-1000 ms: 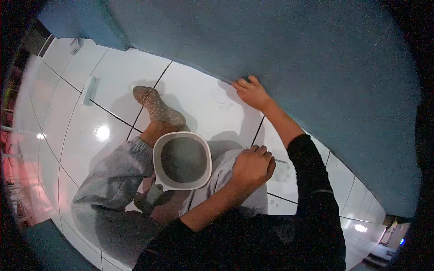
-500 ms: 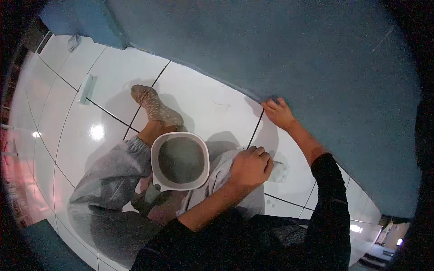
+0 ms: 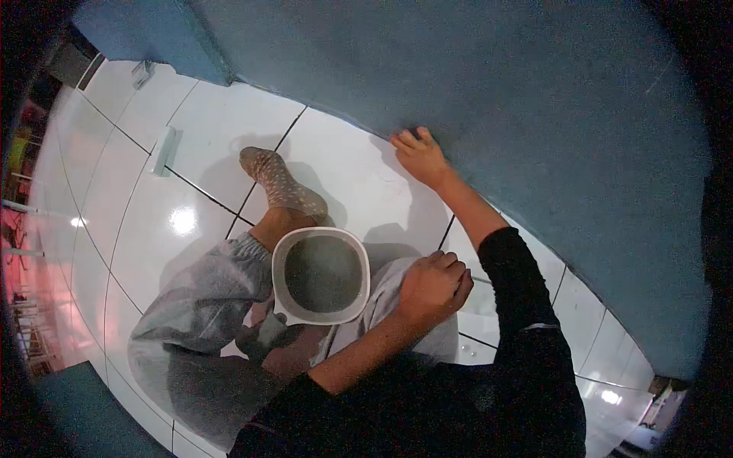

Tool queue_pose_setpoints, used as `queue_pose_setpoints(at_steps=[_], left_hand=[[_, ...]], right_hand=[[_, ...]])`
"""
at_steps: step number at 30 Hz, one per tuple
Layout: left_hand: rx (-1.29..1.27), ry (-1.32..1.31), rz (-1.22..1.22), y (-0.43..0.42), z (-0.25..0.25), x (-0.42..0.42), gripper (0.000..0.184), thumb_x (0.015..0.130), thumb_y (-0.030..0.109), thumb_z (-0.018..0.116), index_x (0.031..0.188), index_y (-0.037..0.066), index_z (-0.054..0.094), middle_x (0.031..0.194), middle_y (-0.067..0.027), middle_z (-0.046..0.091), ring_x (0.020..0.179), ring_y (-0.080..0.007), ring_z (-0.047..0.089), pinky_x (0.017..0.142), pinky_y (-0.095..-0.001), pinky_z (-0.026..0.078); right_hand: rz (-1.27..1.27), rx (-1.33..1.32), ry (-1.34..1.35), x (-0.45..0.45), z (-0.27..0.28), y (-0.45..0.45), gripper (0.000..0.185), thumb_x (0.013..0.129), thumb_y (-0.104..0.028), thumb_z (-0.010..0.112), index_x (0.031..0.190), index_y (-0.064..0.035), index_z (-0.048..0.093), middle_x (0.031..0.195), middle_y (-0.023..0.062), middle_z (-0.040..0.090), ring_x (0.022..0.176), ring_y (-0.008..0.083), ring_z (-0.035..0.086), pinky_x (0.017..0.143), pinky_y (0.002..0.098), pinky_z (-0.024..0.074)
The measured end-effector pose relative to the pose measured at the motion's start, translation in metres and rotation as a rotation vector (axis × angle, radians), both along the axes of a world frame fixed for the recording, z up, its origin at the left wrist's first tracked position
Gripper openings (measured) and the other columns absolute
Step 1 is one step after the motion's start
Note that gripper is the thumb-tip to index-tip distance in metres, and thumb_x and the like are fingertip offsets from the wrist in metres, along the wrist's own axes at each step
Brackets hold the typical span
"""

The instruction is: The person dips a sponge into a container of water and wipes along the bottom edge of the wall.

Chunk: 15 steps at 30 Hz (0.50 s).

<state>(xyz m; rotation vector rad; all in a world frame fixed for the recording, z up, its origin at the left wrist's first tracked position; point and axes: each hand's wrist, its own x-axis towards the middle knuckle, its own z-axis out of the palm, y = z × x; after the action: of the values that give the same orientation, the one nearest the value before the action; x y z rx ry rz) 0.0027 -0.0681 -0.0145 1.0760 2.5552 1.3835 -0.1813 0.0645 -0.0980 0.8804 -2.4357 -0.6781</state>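
My right hand (image 3: pixel 420 156) reaches to the foot of the blue-grey wall (image 3: pixel 534 153). Its fingers are bent but apart, with the tips against the line where wall and floor meet. My left hand (image 3: pixel 437 286) rests on my bent knee with the fingers curled in; its palm is hidden, so I cannot see whether anything is inside. Between my legs sits a white, rounded-square tub (image 3: pixel 364 282) with a dull grey filling (image 3: pixel 322 273) that looks like liquid or a wet mix. Neither hand touches the tub.
White floor tiles (image 3: pixel 366 168) with dark joints run along the wall. A small white block (image 3: pixel 163 151) and a crumpled scrap (image 3: pixel 142 74) lie at the far left. My socked foot (image 3: pixel 282 183) is beyond the tub. Wet spots (image 3: pixel 467 351) show beside my knee.
My right hand has slid along the wall's foot, to the left and away from me. My left hand stays on the knee, and the view has shifted slightly.
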Motion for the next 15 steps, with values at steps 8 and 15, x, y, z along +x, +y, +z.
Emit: queue_pose_setpoints(at_steps=[8,15], left_hand=[[0.102,-0.068,0.015,0.003,-0.009,0.004,0.014,0.072,0.016,0.057,0.067,0.003,0.055,0.067,-0.0102,0.053,0.068,-0.0290,0.054,0.062,-0.0400,0.046],[0.123,-0.066,-0.002,0.005,-0.010,0.004,0.014,0.072,0.014,0.056,0.065,0.002,0.055,0.066,-0.0111,0.053,0.066,-0.0291,0.054,0.060,-0.0402,0.046]], right_hand=[[-0.111,0.124,-0.092,0.101,0.003,0.103,0.033,0.073,-0.019,0.053,0.104,-0.0095,0.060,0.110,-0.0033,0.052,0.103,0.0137,0.043,0.087,0.0390,0.0351],[0.014,0.143,-0.135,0.060,0.003,0.083,0.030,0.074,-0.020,0.053,0.100,-0.0101,0.064,0.118,-0.0047,0.050,0.104,0.0133,0.042,0.089,0.0401,0.0319]])
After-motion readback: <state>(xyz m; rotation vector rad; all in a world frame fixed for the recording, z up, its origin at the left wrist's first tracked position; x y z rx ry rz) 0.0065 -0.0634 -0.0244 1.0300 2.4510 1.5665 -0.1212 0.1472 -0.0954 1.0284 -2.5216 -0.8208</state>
